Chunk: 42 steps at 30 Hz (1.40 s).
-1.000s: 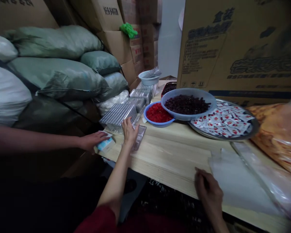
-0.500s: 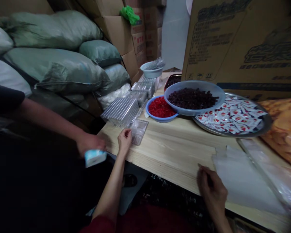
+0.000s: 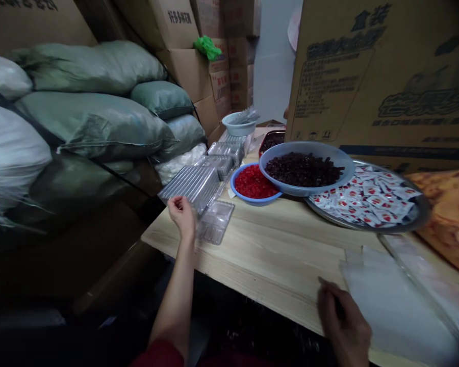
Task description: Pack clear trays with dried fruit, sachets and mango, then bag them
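Observation:
My left hand (image 3: 183,216) is closed, fingertips curled together, at the near corner of a stack of clear ribbed plastic lids (image 3: 193,183). Whether anything is pinched in it I cannot make out. Just right of the wrist, a clear compartment tray (image 3: 219,221) lies flat on the wooden table (image 3: 268,255). My right hand (image 3: 344,321) is closed over the table's front edge, left of some white sheets (image 3: 390,295). A thin tip shows at its fingers, too blurred to name.
A blue bowl of red pieces (image 3: 255,183) stands behind the tray. Beside it, a larger bowl of dark pieces (image 3: 304,171) overlaps a metal platter of small sachets (image 3: 382,199). A big carton (image 3: 367,92) rises behind. Stuffed sacks (image 3: 107,122) are piled at left.
My left hand has moved left from the compartment tray to the lid stack. The co-worker's arm with a blue-and-white packet has left the view. My right hand stays closed near the sheets.

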### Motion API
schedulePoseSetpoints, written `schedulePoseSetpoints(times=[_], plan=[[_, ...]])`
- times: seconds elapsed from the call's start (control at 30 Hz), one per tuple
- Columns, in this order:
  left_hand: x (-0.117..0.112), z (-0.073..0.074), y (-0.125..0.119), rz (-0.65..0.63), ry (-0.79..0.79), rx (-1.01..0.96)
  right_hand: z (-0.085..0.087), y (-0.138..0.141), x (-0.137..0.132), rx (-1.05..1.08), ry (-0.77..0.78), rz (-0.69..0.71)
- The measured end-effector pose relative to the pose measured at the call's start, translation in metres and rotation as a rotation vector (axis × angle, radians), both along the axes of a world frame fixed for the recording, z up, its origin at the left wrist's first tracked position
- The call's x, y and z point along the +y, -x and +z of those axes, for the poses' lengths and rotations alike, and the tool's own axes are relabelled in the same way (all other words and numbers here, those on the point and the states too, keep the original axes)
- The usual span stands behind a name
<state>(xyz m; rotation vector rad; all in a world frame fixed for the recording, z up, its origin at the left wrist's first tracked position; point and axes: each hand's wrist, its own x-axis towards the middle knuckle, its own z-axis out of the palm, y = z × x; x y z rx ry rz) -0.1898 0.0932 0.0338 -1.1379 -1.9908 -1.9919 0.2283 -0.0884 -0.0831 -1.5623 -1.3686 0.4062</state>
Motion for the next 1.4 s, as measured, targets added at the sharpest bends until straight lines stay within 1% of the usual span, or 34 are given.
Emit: schedulePoseSetpoints(times=[0.03, 0.07, 0.13, 0.2, 0.23, 0.3, 0.33, 0.4, 0.5, 0.57, 0.67, 0.8, 0.93, 1.0, 1.1, 1.17, 1.23, 1.27, 1.3, 1.33, 1.4], plan=[[0.004, -0.002, 0.0, -0.076, 0.051, 0.027, 0.0, 0.0, 0.0, -0.003, 0.002, 0.002], [0.01, -0.004, -0.002, -0.174, 0.121, 0.099, 0.001, 0.0, 0.0, -0.01, 0.003, 0.001], [0.026, -0.01, -0.013, -0.337, 0.257, 0.312, 0.003, 0.0, 0.001, -0.029, 0.01, -0.001], [0.044, -0.017, -0.027, -0.362, 0.354, 0.495, 0.005, 0.0, 0.001, -0.044, 0.017, 0.006], [0.052, -0.021, -0.032, -0.353, 0.399, 0.539, 0.006, 0.0, 0.001, -0.044, 0.018, 0.011], [0.061, -0.03, -0.04, -0.331, 0.468, 0.551, 0.006, 0.0, 0.001, -0.03, 0.015, 0.011], [0.062, -0.035, -0.043, -0.321, 0.477, 0.551, 0.005, 0.0, 0.001, -0.022, 0.017, 0.004], [0.055, -0.043, -0.046, -0.316, 0.426, 0.584, 0.002, 0.0, 0.001, -0.012, 0.021, -0.007], [0.034, -0.055, -0.052, -0.324, 0.29, 0.676, 0.0, -0.001, 0.002, -0.025, 0.024, -0.011], [0.022, -0.059, -0.054, -0.312, 0.25, 0.705, 0.001, -0.002, 0.002, -0.044, 0.035, -0.015], [0.01, -0.062, -0.056, -0.277, 0.249, 0.719, 0.005, -0.003, 0.001, -0.061, 0.063, -0.005], [0.007, -0.063, -0.056, -0.252, 0.3, 0.734, 0.009, -0.001, -0.001, -0.047, 0.112, -0.003], [0.009, -0.068, -0.06, -0.246, 0.428, 0.699, 0.008, 0.0, -0.002, -0.071, 0.123, -0.025], [0.009, -0.07, -0.061, -0.268, 0.474, 0.67, 0.007, -0.001, -0.001, -0.077, 0.12, -0.027], [0.007, -0.07, -0.064, -0.321, 0.5, 0.632, 0.006, -0.001, 0.001, -0.079, 0.096, -0.024], [0.002, -0.066, -0.065, -0.363, 0.482, 0.602, 0.008, 0.0, 0.001, -0.082, 0.082, -0.03], [-0.006, -0.058, -0.064, -0.425, 0.405, 0.537, 0.012, 0.002, 0.001, -0.074, 0.073, -0.037], [-0.011, -0.053, -0.061, -0.44, 0.338, 0.472, 0.014, 0.004, 0.001, -0.066, 0.065, -0.045], [-0.016, -0.046, -0.055, -0.427, 0.252, 0.379, 0.015, 0.005, 0.001, -0.059, 0.058, -0.054], [-0.02, -0.04, -0.048, -0.375, 0.152, 0.26, 0.017, 0.006, 0.001, -0.058, 0.056, -0.061], [-0.024, -0.027, -0.024, -0.185, -0.073, -0.063, 0.019, 0.006, 0.001, -0.067, 0.072, -0.064]])
